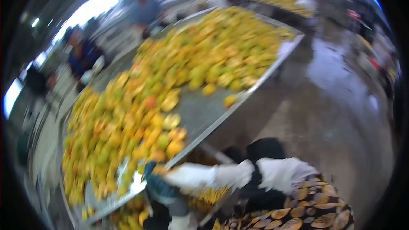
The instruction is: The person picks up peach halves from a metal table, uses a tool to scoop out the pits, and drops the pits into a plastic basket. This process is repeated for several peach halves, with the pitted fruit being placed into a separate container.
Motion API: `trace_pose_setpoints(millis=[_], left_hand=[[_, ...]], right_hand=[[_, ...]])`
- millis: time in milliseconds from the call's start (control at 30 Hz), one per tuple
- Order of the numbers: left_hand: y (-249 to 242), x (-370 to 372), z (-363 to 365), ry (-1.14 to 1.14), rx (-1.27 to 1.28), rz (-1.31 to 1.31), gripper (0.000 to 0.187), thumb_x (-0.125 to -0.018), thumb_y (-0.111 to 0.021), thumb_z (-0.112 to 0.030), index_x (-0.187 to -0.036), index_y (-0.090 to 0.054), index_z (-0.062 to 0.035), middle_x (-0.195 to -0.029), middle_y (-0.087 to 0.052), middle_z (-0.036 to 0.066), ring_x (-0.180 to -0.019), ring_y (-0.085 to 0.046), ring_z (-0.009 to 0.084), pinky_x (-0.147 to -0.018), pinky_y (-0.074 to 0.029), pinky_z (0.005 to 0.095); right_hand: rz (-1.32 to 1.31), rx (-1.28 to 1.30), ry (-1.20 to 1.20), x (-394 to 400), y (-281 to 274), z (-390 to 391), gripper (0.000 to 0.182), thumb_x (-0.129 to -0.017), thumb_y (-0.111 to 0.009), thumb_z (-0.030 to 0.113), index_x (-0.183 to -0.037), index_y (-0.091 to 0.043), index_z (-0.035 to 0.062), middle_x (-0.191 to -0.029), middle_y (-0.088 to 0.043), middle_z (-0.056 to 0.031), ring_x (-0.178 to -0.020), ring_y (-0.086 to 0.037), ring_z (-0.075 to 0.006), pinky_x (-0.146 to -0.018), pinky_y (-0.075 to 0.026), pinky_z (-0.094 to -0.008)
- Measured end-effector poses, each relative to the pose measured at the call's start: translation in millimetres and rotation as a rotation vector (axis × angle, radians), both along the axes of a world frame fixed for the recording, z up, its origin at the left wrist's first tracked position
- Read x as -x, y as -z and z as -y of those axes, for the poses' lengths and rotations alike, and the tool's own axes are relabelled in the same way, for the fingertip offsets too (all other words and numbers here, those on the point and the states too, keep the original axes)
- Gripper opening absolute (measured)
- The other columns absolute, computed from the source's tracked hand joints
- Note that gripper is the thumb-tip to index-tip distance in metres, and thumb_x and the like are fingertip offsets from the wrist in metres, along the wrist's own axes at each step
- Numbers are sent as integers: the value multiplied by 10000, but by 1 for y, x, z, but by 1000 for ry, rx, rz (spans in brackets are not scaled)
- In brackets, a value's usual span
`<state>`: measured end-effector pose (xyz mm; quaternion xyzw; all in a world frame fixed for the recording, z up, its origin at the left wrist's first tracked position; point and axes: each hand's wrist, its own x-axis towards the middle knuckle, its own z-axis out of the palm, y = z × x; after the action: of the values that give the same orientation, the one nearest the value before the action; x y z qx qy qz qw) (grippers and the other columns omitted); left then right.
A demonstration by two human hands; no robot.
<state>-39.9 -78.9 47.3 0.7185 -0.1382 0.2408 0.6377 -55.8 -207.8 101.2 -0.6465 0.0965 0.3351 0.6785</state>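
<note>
Seems to be the picking step: right hand point(189, 175), white-gloved, stretched to the near rim of the worktop point(221, 117), just beside one orange fruit point(159, 169) at the corner of the pile of fruit point(140, 115). Left hand point(159, 187), probably in a dark teal glove, just below that same rim. Too blurred to tell for either grip whether wide, narrow or holding something.

Next move, by judgement: closing around the orange fruit and lifting it over the raised metal rim, not dragging against it.

Bare strip of metal along the near side of the worktop, only loose fruits there. Open wet floor point(332, 102) to the right of the worktop. Other people point(83, 55) at its far side, well apart.
</note>
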Motion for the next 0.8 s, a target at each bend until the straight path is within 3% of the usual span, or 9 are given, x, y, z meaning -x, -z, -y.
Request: trace_pose_setpoints(millis=[33,100,167,300,400,500,533,633,800], left_hand=[[11,-3,-1,-102,-43,-30,264,-968,-551,-193,-1125,-637,0,-1109,-655,151,-974,-627,299,-913,-502,394],[7,-5,2,-52,-82,-95,298,-991,-522,-216,-1146,-615,20,-1087,-659,172,-947,-635,291,-869,-509,376],[-13,4,9,74,-111,-118,334,-1013,-492,-239,-1167,-594,39,-1066,-663,193,-920,-644,283,-824,-516,358],[1,0,-9,250,-147,-203,411,-1059,-432,-286,-1208,-552,78,-1022,-671,235,-866,-660,267,-736,-530,321],[-7,10,-7,-64,-816,183,328,-1047,-460,-145,-1274,-537,79,-1207,-614,244,-1107,-614,292,-930,-515,380],[-33,27,6,47,-428,21,354,-1041,-469,-119,-1332,-503,81,-1250,-592,256,-1138,-597,335,-994,-495,429],[-13,21,-1,-5,-586,83,370,-1044,-459,-120,-1354,-488,80,-1272,-585,247,-1162,-583,348,-1010,-487,441],[-9,12,-11,-96,-1006,366,399,-1050,-442,-144,-1387,-465,70,-1290,-579,244,-1183,-568,368,-1023,-482,450],[-19,8,-3,146,-648,304,402,-1038,-451,-161,-1372,-477,61,-1241,-606,228,-1133,-588,381,-971,-496,452]], right_hand=[[-77,-24,-24,6,-9,6,665,-950,-438,704,-825,-652,86,-546,-471,-32,-439,-459,-171,-443,-448,-298],[-17,-90,11,1,10,2,672,-951,-418,707,-835,-632,81,-574,-543,-52,-415,-496,-188,-412,-430,-341],[184,-208,80,-2,42,-3,596,-940,-460,643,-718,-545,96,-506,-461,-33,-367,-459,-173,-332,-373,-328],[282,-182,-30,6,41,14,522,-986,-409,579,-846,-563,101,-555,-484,-32,-368,-461,-172,-311,-360,-334],[20,-639,-35,-16,68,14,470,-1015,-413,504,-872,-556,80,-579,-491,-39,-408,-495,-184,-352,-396,-339],[33,-752,-184,0,53,23,529,-993,-426,621,-712,-554,190,-587,-506,-25,-514,-511,-211,-461,-379,-372],[172,-296,-90,41,-24,36,550,-982,-436,652,-673,-521,205,-563,-415,23,-467,-407,-150,-434,-317,-306],[273,-52,38,36,-5,24,569,-982,-435,648,-667,-521,182,-517,-395,9,-405,-363,-154,-398,-278,-308],[187,-186,-16,40,-19,39,516,-991,-468,589,-699,-564,174,-528,-439,0,-418,-414,-162,-398,-312,-306]])
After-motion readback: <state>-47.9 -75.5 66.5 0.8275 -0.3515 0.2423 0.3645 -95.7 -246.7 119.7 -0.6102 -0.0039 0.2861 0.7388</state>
